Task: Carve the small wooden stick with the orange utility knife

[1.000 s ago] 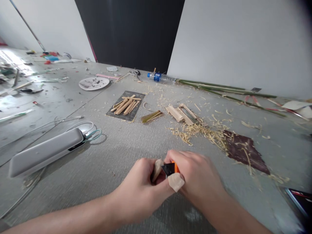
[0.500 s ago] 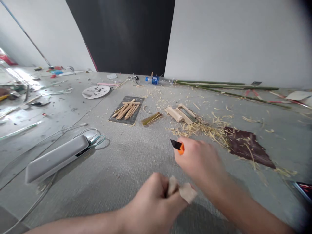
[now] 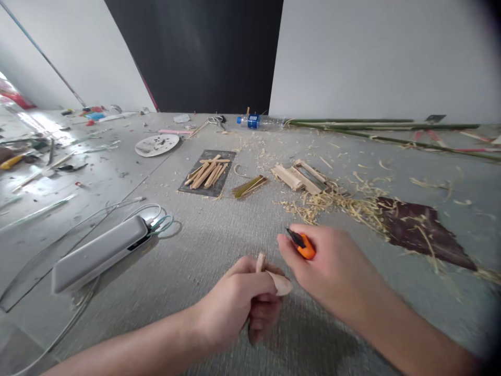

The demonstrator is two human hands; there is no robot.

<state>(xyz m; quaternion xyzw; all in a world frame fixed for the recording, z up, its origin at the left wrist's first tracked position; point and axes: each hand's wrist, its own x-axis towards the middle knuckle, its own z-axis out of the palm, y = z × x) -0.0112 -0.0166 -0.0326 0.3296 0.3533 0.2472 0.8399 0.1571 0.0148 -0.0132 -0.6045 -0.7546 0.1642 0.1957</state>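
My left hand (image 3: 238,297) is closed at the bottom middle, its fingers wrapped round a small pale piece (image 3: 282,284) that looks like folded sandpaper or cloth. A thin wooden stick end (image 3: 260,262) pokes up out of the same grip. Most of what lies inside the fist is hidden. Just to the right, my right hand (image 3: 329,261) grips an orange utility knife (image 3: 307,248), its dark blade pointing up and left. The two hands are close but apart, both above the grey floor.
Wood sticks (image 3: 209,172) lie on a dark plate (image 3: 188,187), beside split bamboo pieces (image 3: 249,186). Pale shavings (image 3: 336,203) spread toward a brown sheet (image 3: 426,230). A power bank (image 3: 102,250) with cables sits left. Further back are a plastic bottle (image 3: 252,121) and green bamboo poles (image 3: 376,126).
My left hand has turned, so the stick end now shows above the fist. The knife in my right hand has tilted, showing more of its orange body. The view has shifted slightly.
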